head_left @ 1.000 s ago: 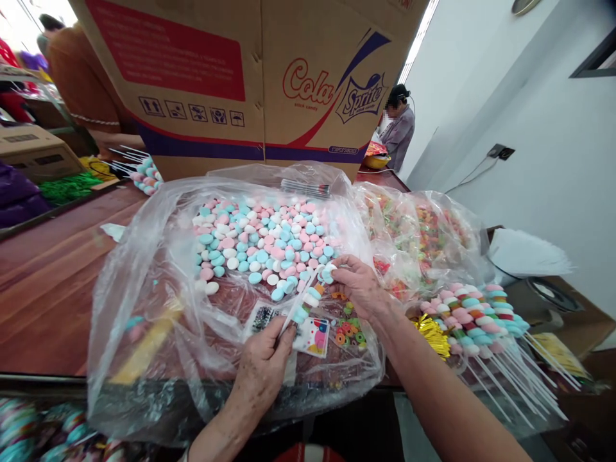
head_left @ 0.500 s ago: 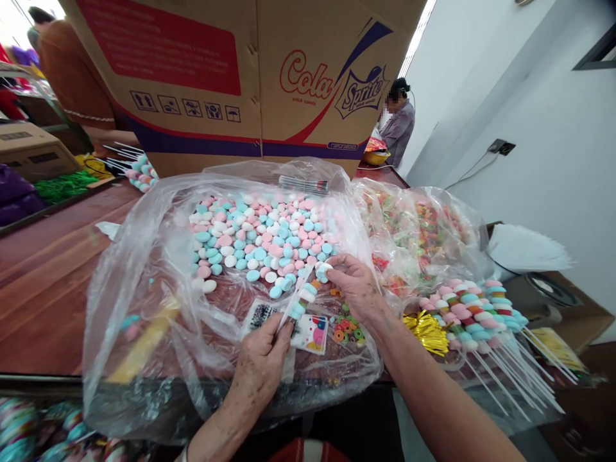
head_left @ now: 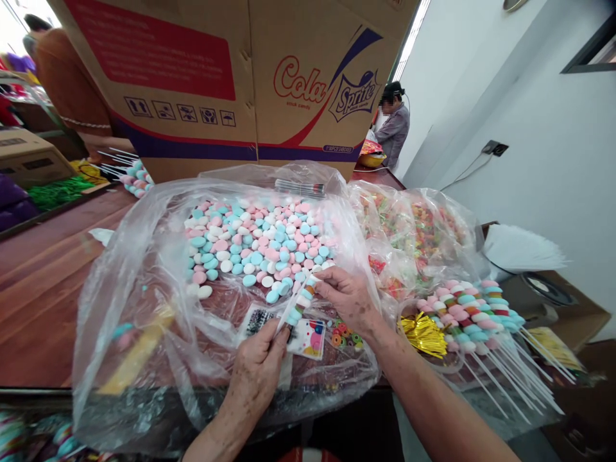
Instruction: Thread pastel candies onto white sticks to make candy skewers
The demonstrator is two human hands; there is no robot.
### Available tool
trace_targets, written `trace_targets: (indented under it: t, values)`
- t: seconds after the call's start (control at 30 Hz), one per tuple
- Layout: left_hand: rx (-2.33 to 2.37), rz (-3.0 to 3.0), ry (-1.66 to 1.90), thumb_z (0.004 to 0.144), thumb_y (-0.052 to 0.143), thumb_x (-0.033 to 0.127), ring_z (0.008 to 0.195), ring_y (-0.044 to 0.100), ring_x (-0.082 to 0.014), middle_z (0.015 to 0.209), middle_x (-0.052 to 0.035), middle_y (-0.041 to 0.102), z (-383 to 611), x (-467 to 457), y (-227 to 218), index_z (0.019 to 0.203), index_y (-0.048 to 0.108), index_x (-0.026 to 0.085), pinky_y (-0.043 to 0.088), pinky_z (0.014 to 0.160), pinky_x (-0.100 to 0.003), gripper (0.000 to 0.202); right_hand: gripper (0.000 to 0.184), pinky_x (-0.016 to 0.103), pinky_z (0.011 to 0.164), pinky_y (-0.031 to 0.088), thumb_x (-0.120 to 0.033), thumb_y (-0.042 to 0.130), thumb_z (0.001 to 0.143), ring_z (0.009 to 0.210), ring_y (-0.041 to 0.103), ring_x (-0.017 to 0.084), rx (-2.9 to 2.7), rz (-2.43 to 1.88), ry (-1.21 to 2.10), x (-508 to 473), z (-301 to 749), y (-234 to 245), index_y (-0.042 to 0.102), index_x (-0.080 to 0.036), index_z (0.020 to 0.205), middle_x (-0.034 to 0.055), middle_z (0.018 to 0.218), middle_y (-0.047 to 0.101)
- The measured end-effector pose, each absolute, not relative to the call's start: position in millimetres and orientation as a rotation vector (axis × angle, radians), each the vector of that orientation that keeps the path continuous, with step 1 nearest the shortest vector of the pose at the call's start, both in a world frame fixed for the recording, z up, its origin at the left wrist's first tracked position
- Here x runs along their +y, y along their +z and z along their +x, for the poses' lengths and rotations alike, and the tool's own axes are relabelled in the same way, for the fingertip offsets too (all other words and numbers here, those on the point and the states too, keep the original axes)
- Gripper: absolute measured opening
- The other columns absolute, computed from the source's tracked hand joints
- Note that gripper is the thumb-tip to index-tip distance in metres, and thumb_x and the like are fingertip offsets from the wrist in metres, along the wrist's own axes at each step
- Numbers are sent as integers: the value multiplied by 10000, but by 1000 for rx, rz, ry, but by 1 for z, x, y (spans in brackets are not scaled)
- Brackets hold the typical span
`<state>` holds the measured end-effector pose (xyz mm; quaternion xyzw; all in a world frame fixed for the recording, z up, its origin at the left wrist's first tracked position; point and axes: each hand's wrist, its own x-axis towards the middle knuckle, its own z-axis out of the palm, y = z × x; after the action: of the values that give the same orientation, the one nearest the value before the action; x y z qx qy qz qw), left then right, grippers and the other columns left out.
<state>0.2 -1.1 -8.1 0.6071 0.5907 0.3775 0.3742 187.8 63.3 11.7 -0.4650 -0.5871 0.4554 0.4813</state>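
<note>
My left hand [head_left: 260,372] pinches the lower end of a white candy stick [head_left: 297,304] that carries several pastel candies. My right hand [head_left: 347,299] is closed in a pinch at the stick's upper end, fingertips on a candy there. Both hands work over an open clear plastic bag [head_left: 144,269] that holds a heap of pink, blue and white candies [head_left: 255,240]. A small printed card [head_left: 308,338] and some ring-shaped gummies [head_left: 344,335] lie in the bag just below my hands.
A big Cola/Sprite cardboard box [head_left: 231,83] stands behind the bag. To the right sit a bag of mixed gummies [head_left: 414,231], a row of finished candy sticks [head_left: 474,311] and gold twist ties [head_left: 426,333]. A person [head_left: 392,131] stands at the back; another stands at far left.
My right hand has slid a little down and left along the stick, pushing a candy toward the others. My left hand keeps its hold on the stick.
</note>
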Motion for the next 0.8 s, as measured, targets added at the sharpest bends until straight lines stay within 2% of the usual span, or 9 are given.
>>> trace_targets:
  t: [0.13,0.33,0.5,0.63,0.73,0.8]
  values:
    - [1495,1538,989,849,477,445,540,444,-152,550,54,440,0,-1,-9,802,664,201,360,525,-229,310,207,246,715,522,-353,587,867,790,648,149,-1571,-1174,943,62,185,5,702,-225,983,-10,859,704]
    - [1510,1482,987,839,496,461,541,441,-152,556,53,443,-1,0,-10,730,610,204,355,525,-231,301,242,236,741,489,-327,508,906,773,647,142,-1826,-1233,653,56,183,10,695,-233,1027,10,855,708]
    - [1524,1497,1010,836,505,447,540,430,-145,542,55,441,-2,1,-9,623,541,211,352,526,-228,320,244,232,729,484,-318,490,904,755,650,139,-1873,-1237,645,51,185,14,693,-232,1010,12,857,716]
    - [1516,1508,1037,831,521,442,525,418,-137,517,53,442,-2,0,-6,564,502,211,339,502,-222,354,275,249,785,493,-330,476,909,821,665,152,-1877,-1215,641,49,183,14,696,-223,1033,25,912,727]
    - [1505,1433,1038,834,544,450,485,404,-129,479,61,427,-3,-2,-7,573,509,211,311,460,-213,356,311,269,814,505,-335,479,910,867,671,162,-1870,-1188,672,46,185,17,692,-217,1104,32,970,731]
    - [1475,1379,1029,848,543,459,453,384,-121,463,69,413,-4,-4,-10,601,516,211,289,432,-209,351,366,272,788,521,-347,455,932,833,678,154,-1855,-1171,721,44,188,20,645,-221,1219,21,943,736]
